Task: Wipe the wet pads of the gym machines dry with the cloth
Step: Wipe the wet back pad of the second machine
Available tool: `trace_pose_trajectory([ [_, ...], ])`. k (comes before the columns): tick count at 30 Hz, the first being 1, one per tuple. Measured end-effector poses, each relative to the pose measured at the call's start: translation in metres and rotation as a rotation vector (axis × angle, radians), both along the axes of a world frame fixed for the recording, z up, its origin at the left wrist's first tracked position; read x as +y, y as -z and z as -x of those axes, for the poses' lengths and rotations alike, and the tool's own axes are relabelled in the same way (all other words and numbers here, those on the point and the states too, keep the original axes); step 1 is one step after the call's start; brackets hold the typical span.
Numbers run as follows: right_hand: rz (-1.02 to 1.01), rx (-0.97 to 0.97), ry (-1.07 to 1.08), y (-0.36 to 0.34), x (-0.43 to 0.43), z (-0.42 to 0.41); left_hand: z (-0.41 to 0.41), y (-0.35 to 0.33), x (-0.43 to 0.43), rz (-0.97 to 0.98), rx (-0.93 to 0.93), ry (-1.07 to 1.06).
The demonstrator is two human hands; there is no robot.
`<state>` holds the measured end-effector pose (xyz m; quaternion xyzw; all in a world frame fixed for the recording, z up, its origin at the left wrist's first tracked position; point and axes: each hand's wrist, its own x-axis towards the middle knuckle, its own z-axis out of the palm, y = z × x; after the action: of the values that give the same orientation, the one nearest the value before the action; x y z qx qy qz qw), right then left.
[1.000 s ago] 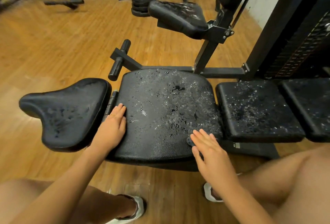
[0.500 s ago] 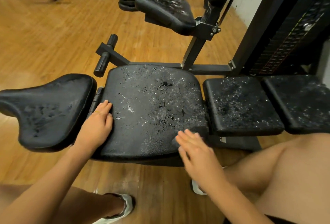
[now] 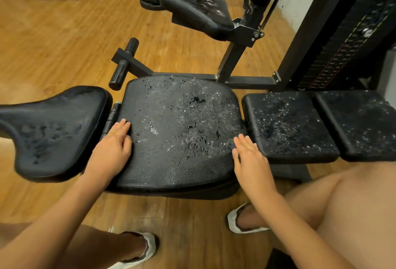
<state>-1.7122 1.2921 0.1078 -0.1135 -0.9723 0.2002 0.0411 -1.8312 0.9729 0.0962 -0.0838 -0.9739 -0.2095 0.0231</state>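
A wide black seat pad [image 3: 182, 127] fills the middle of the head view, beaded with water drops, thickest on its right half. My left hand [image 3: 111, 148] lies flat on its left edge, fingers straight. My right hand [image 3: 250, 161] is at the pad's right front edge with straight fingers, its tips beside a small dark knob-like thing [image 3: 230, 144]. Neither hand holds anything, and no cloth is in view. The curved left pad [image 3: 53, 131] carries damp smudges. Two square pads [image 3: 287, 125] [image 3: 360, 123] on the right are spotted with droplets.
A raised wet pad [image 3: 197, 11] sits on a steel post [image 3: 233, 58] behind the seat. A T-shaped bar with black grips [image 3: 124, 63] juts out at back left. The weight stack frame [image 3: 342, 33] stands at right. My knees and sandalled feet are on the wooden floor [image 3: 53, 39].
My right hand lifted off the seat pad's front right corner and came down again at its right edge. The left hand stayed flat in place. The view shifted slightly.
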Motion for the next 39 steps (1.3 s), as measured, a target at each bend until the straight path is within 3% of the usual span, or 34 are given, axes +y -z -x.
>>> trace_pose_trajectory([
  [5, -0.002, -0.065, 0.028, -0.013, 0.006, 0.037, -0.001, -0.001, 0.001, 0.007, -0.006, 0.005],
  [11, -0.004, -0.107, 0.028, -0.009, -0.003, -0.009, 0.000, -0.002, -0.001, 0.027, 0.000, 0.024],
  [16, -0.040, -0.086, 0.009, -0.004, 0.006, 0.037, 0.027, -0.018, -0.032, 0.432, 0.115, 0.253],
  [21, 0.102, -0.045, 0.029, -0.004, 0.013, 0.058, 0.060, -0.010, -0.102, 0.518, -0.056, 0.204],
  [26, 0.102, -0.062, 0.017, -0.005, 0.010, 0.029, 0.068, -0.004, -0.113, 0.482, -0.030, 0.261],
  [34, 0.043, -0.051, 0.017, -0.006, 0.021, 0.100, 0.066, 0.001, -0.111, 0.473, 0.005, 0.234],
  [39, 0.047, -0.051, 0.020, -0.003, 0.012, 0.052, 0.067, 0.003, -0.112, 0.449, 0.026, 0.224],
])
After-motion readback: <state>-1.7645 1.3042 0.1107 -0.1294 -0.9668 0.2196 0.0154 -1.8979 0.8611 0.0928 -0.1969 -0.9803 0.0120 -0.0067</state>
